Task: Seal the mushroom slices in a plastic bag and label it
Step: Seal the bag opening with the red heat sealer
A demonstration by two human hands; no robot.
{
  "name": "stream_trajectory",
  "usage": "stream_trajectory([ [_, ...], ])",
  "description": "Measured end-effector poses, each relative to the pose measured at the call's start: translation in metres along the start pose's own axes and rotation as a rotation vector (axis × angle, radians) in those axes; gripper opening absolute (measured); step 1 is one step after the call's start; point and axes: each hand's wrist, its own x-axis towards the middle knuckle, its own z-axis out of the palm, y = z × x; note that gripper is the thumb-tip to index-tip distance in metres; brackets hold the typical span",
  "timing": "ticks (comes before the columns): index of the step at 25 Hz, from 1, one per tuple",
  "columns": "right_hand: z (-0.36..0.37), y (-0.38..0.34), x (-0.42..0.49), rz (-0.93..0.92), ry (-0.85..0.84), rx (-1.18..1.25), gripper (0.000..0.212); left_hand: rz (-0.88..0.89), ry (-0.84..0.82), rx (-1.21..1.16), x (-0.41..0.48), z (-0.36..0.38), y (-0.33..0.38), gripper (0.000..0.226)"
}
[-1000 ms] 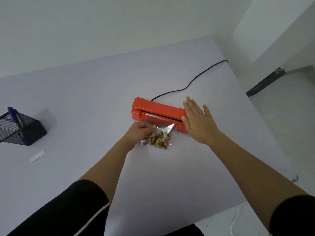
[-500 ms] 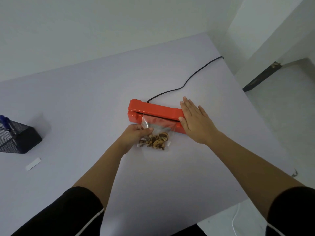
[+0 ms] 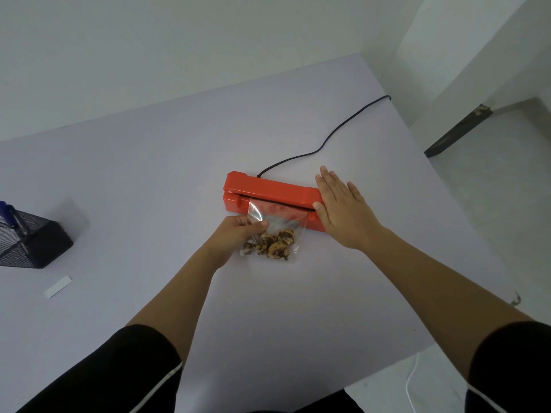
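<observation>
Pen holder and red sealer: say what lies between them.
Bare table, in the head view, between the pen holder and red sealer; the white label strip lies nearer the person.

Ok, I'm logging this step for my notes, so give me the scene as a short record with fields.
left hand: pinches the plastic bag by its left edge
right hand: flat, fingers straight, on the right end of the sealer
plastic bag: clear, far edge at the sealer's slot
mushroom slices: heaped in the bag's near end
sealer: red, on the table, black cord leading away behind it
label: white strip at the left, near the mesh pen holder, untouched
</observation>
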Motion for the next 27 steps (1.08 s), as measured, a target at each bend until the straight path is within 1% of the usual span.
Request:
stream_trajectory([
  [6,0.002,0.000,0.000,-0.002,0.009,0.012,0.057,-0.013,0.013,0.020,0.003,-0.003,-0.002,0.048],
  [20,0.004,0.003,0.001,-0.021,0.016,0.065,0.057,-0.020,0.044,0.020,0.007,-0.002,-0.008,0.051],
  [23,0.000,0.003,0.002,-0.028,-0.009,0.051,0.058,-0.021,0.073,0.000,0.008,0.000,-0.010,0.049],
  [27,-0.016,0.004,0.000,-0.073,-0.087,0.003,0.062,-0.017,0.094,-0.004,0.006,0.002,-0.009,0.033],
])
